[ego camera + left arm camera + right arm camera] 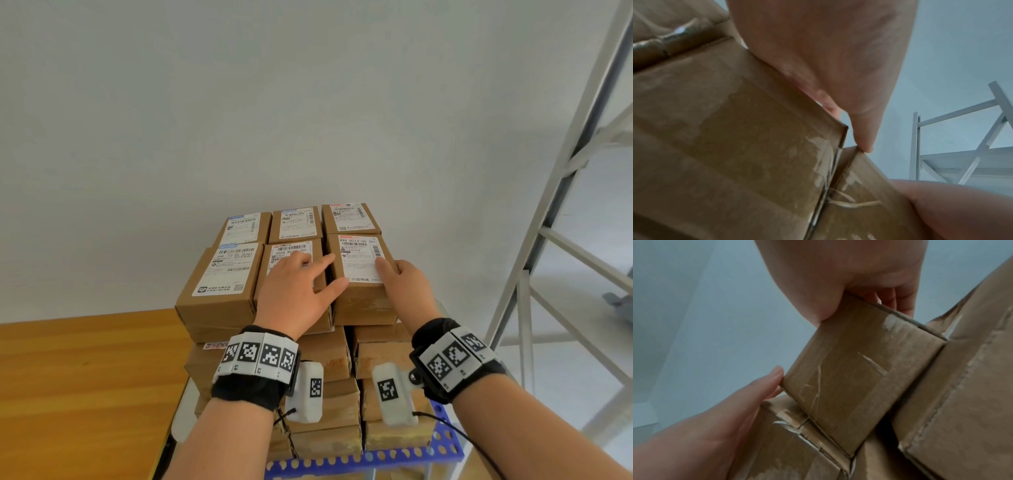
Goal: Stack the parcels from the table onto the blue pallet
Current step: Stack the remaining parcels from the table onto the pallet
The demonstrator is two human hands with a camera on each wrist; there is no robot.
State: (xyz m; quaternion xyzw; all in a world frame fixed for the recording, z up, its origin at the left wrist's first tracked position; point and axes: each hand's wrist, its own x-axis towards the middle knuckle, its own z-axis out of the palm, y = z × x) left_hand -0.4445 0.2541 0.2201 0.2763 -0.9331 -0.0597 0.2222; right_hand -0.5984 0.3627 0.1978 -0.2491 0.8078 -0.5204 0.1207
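Parcels [287, 274] stacked several tiers high on blue pallet [370, 459], beside wooden counter [85, 377]. Top tier six, front-right parcel [363, 270] in hand. Right hand [404, 281] grips its right edge, thumb on label. Left hand [298, 291] flat, fingers [322, 262] straight, pressing neighbour. Cardboard stiff, likely light, tape slick; hold by opposite sides.

Parcel stack [308, 394] stands on the pallet [442, 448], the table [85, 377] to its left, a shelving frame [565, 205] to its right. The top layer holds six parcels: three behind, three in front. The front-right parcel [359, 270] sits between both hands.
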